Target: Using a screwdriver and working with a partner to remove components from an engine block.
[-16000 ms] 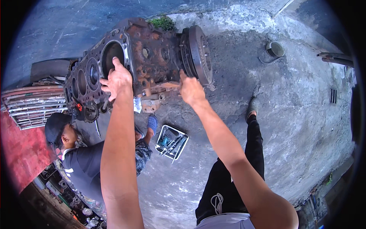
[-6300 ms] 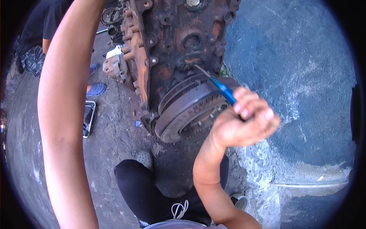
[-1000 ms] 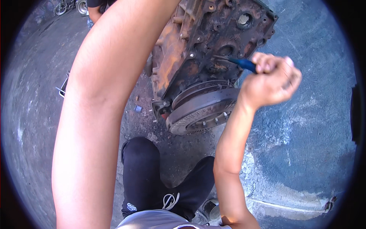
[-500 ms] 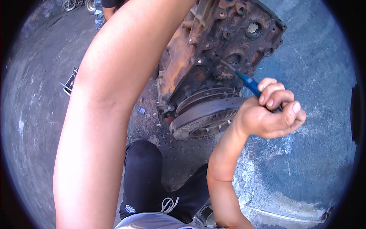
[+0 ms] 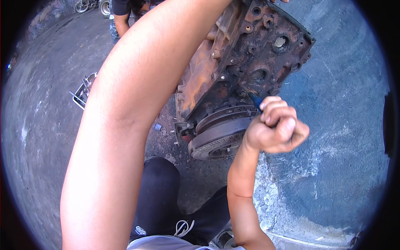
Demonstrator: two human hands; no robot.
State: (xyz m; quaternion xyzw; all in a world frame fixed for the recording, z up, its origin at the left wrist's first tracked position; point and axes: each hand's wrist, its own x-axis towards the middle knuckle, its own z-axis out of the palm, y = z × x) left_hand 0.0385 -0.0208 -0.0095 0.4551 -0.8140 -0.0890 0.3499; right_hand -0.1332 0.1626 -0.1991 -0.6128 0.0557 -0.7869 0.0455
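Observation:
A rusty engine block (image 5: pixel 233 62) stands tilted ahead of me, its ribbed pulley wheel (image 5: pixel 221 135) at the near end. My right hand (image 5: pixel 277 127) is closed round a screwdriver (image 5: pixel 257 101) with a blue handle. Its tip end points at the dark, grimy face of the block just above the pulley; whether it touches is hard to make out. My left forearm crosses the view and runs past the block's upper side. At the top edge only some fingertips (image 5: pixel 280 1) show by the block, seemingly my left hand's; the rest of that hand is out of sight.
A blue-painted rough surface (image 5: pixel 333 104) lies right of the block. On the grey floor to the left sits a metal-framed object (image 5: pixel 81 91), partly behind my arm. Another person (image 5: pixel 121 21) stands at the far left, near wheels (image 5: pixel 105 7). My knees are close below the pulley.
My right hand has moved left and slightly down with the screwdriver, bringing it nearer the block. The view has shifted a little, and fingertips now show at the top edge.

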